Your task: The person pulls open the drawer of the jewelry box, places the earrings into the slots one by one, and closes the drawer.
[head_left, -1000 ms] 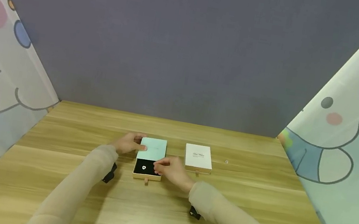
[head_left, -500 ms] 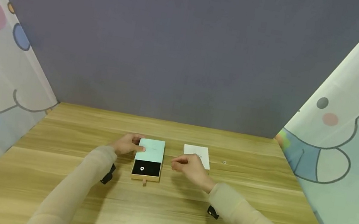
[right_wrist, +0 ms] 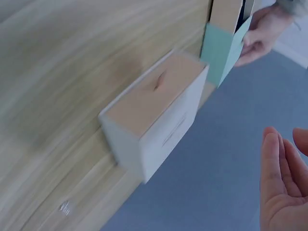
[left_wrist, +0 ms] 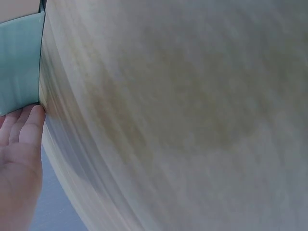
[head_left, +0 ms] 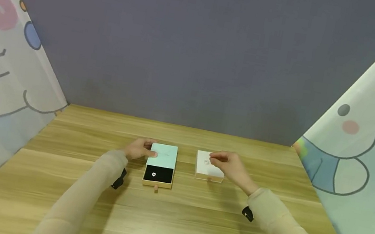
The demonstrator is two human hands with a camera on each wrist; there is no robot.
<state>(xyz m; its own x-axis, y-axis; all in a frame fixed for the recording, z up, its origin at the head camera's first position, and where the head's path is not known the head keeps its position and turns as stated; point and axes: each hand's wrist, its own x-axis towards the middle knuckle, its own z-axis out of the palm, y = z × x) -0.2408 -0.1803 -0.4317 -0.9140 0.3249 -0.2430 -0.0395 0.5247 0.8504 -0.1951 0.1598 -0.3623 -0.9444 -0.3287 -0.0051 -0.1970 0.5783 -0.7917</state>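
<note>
A mint-green drawer box [head_left: 163,155] lies on the table with its black-lined drawer [head_left: 163,174] pulled out toward me. A small silvery piece of jewellery, ring-like in outline, [head_left: 154,174] sits on the black lining, left of its middle. My left hand [head_left: 138,149] grips the box's back left corner, thumb on the lid and fingers at the far side. In the left wrist view its fingertips meet the mint-green sleeve. Over the white box [head_left: 203,167] hovers my right hand [head_left: 232,167], fingers extended and nothing between them. In the right wrist view, its fingers [right_wrist: 272,163] and thumb stand apart.
The white box, with a small pull tab [head_left: 209,179], stands right of the mint-green one. On the wooden table [head_left: 171,221] beyond it, a tiny shiny clear object [right_wrist: 65,207] lies in the right wrist view. A dark panel [head_left: 197,53] rises behind the table.
My right hand has left the mint-green box's drawer and moved right, over the white box. The left hand keeps its hold on the mint-green box. The jewellery stays in the drawer.
</note>
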